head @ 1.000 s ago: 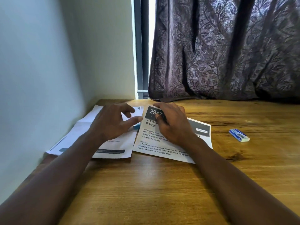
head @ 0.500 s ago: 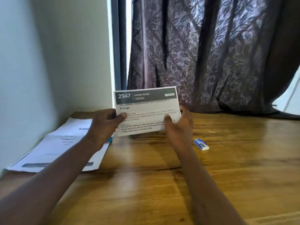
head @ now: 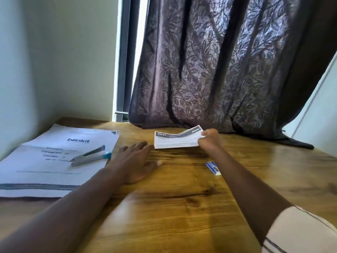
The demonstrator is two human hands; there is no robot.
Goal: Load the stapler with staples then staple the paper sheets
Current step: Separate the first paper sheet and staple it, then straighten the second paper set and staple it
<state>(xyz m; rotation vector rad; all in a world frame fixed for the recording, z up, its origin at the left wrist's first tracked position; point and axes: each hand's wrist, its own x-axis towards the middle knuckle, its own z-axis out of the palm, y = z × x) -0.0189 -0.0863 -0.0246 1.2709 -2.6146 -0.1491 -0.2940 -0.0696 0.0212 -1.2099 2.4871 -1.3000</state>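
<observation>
- Head view, left hand (head: 136,162): open, palm down, fingers spread and pointing away from the person. It is low over the table (head: 182,212) and grips nothing. Motion blur hides whether it touches the wood.
- Head view, right hand (head: 209,141): reached further forward, fingers and thumb pinching the right edge of the small printed slip (head: 176,140). The two hands are apart, with the slip's free left end between them.
- Small printed slip: white with a dark header band marked "2947". It is held at a low tilt over the far middle of the table, with the far right corner raised. I cannot tell whether its near edge touches the table.
- Stapler (head: 89,155): grey body with a teal end. It lies on the large sheets at their right side, teal end towards the left hand, near it but not touched.
- Large sheets (head: 49,167): white paper lying flat at the left of the table, beside the wall (head: 54,61). The top sheet is printed "blinkit" and has a dark stripe along its near edge.
- Staple box (head: 212,167): small, blue and white. It lies on the table between the arms, just beside the right forearm.
- Sleeve (head: 302,232): pale with thin dark stripes, on the right upper arm.
- Curtain (head: 218,70): dark with a leaf pattern, hanging behind the table with its hem on the far edge.
- Window frame (head: 124,61): dark upright strip between the wall and the curtain.
</observation>
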